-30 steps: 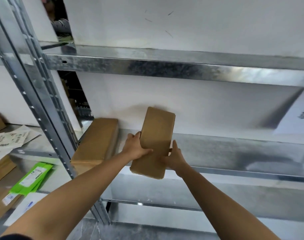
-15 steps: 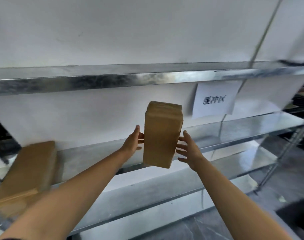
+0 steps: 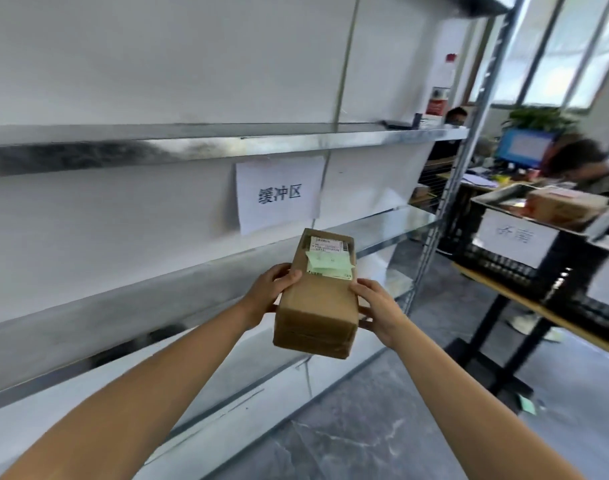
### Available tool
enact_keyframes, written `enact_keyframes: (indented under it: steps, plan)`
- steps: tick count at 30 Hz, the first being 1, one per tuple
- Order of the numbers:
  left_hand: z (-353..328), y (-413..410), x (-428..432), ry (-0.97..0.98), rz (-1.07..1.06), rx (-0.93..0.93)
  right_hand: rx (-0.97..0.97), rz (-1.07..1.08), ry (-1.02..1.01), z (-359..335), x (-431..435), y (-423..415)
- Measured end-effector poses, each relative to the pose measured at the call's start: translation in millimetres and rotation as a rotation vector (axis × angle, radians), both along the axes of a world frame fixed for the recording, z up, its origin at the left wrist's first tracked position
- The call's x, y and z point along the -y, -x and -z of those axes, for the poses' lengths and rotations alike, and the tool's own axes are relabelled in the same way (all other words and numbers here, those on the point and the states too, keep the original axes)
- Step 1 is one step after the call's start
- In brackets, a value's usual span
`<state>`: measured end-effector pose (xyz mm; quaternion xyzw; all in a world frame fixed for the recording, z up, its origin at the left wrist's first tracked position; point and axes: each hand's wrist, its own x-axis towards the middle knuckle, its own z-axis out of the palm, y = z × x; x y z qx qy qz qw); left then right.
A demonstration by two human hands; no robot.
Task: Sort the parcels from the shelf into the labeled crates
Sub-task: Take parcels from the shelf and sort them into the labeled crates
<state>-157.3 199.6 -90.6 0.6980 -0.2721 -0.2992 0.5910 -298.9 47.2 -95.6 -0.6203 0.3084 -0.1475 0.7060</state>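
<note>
A brown cardboard parcel (image 3: 318, 306) with a white shipping label and a green slip on its top face is held in front of me, clear of the metal shelf (image 3: 192, 275). My left hand (image 3: 270, 292) grips its left side with the thumb over the top edge. My right hand (image 3: 377, 311) holds its right side, fingers curled round the edge. To the right, a black crate (image 3: 503, 258) with a white paper label stands on a table; it holds another brown parcel (image 3: 566, 204).
A white paper sign (image 3: 278, 194) with printed characters hangs on the wall behind the shelf. The shelf's upright post (image 3: 445, 209) stands between me and the crate table. Two people work at desks at the far right. Grey floor lies below.
The view has swung right, away from the shelf bay with the other parcel. The parcel has been turned so its labelled face points up, and it has come down toward me.
</note>
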Motion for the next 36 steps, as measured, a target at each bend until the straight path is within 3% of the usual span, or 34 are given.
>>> enact_keyframes:
  steps: [11, 17, 28, 36]
  plan:
    - [15, 116, 142, 0.012, 0.147, 0.129, 0.042, 0.164, 0.278, 14, 110, 139]
    - [8, 171, 199, 0.013, 0.439, 0.274, -0.004, 0.187, 0.475, 17, 153, 200]
    - [8, 215, 342, -0.03, 0.676, 0.424, -0.043, 0.403, 0.481, 22, 250, 271]
    - [-4, 208, 482, 0.003, 0.802, 0.449, -0.047, 0.499, 0.5, 13, 370, 270]
